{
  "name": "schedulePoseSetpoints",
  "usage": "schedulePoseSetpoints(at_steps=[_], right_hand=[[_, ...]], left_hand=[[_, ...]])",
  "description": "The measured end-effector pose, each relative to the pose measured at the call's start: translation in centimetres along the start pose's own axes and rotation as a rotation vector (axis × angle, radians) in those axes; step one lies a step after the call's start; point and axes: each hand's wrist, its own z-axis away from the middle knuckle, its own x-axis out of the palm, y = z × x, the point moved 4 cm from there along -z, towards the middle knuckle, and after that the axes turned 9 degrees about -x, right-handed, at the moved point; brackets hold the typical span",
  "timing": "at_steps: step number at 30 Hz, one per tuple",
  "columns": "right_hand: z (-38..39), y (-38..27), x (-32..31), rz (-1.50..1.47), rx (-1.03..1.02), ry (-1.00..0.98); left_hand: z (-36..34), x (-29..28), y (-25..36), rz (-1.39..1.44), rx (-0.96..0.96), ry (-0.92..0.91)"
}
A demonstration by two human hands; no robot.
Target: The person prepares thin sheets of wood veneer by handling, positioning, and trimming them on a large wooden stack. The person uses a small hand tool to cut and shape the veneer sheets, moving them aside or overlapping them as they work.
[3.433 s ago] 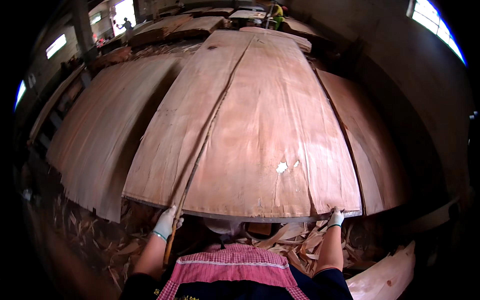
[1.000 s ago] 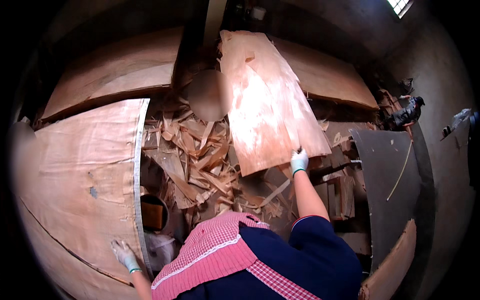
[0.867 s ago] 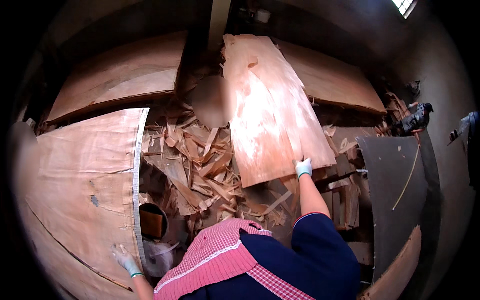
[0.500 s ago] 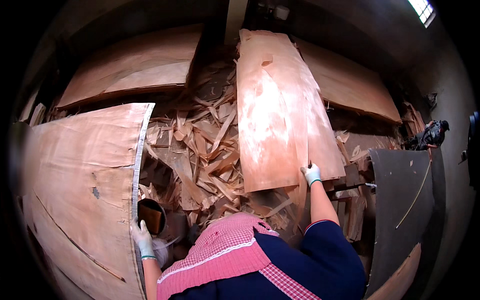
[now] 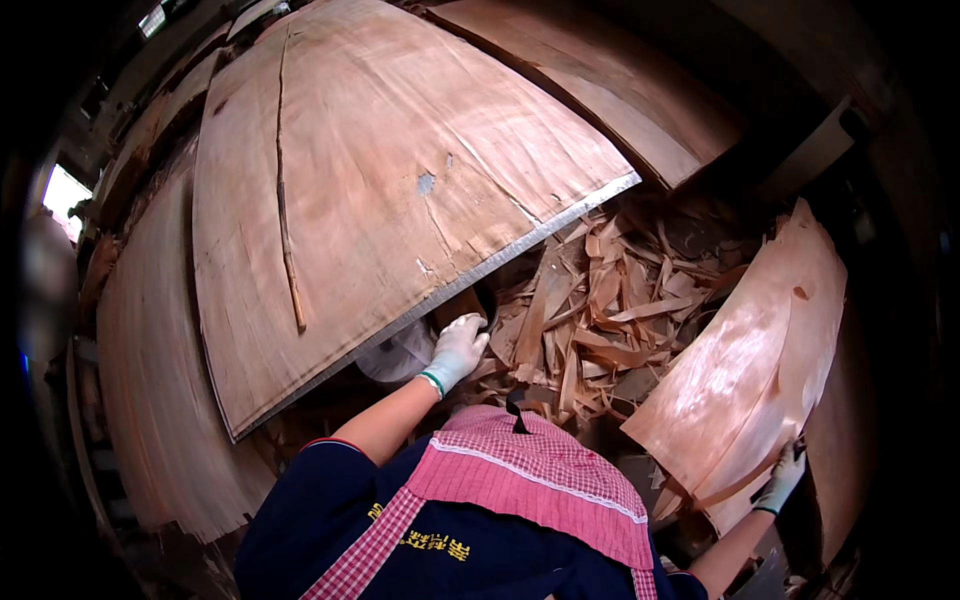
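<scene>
My left hand [image 5: 460, 350], in a white glove with a green cuff, is beside the front edge of a large stack of wood veneer [image 5: 370, 190]. Its fingers are bent over a brown wooden block [image 5: 462, 306] in a dark container; whatever they grip is hidden. My right hand [image 5: 783, 478], gloved alike, lies at the near right edge of a long veneer sheet [image 5: 735, 375]. Its fingers are closed around a small dark object [image 5: 800, 446], whose kind I cannot make out. A narrow veneer strip [image 5: 735, 482] juts from the sheet's near end.
A thin stick [image 5: 283, 200] lies across the left stack. Torn veneer strips [image 5: 600, 300] are heaped on the floor between the stacks. Another veneer pile [image 5: 620, 90] stands at the back, and more veneer [image 5: 160, 370] lies at the far left. Clear plastic [image 5: 395, 352] sits near my left hand.
My view has turned left, so the left stack now fills the upper middle and the sheet sits at the right. My left hand has come off the stack's edge toward the container.
</scene>
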Motion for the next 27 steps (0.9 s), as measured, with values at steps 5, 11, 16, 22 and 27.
schedulePoseSetpoints(at_steps=[5,11,16,22,27], right_hand=[[-2.9,-2.9,-5.8,0.074,0.022,-0.050],[-8.6,-9.6,-9.8,0.098,-0.078,0.089],[-6.3,-11.5,-12.8,0.190,0.138,0.108],[-0.9,-11.1,-17.0,0.272,0.300,0.085],[4.2,-5.3,-20.3,0.201,0.366,0.186]], left_hand=[[0.2,1.5,0.2,0.035,0.023,-0.096],[1.9,3.0,-4.4,0.067,-0.008,-0.143],[-1.1,6.4,4.1,0.145,0.188,-0.396],[0.2,15.0,22.3,0.302,0.351,-0.957],[7.6,25.8,35.2,0.301,0.159,-1.581]])
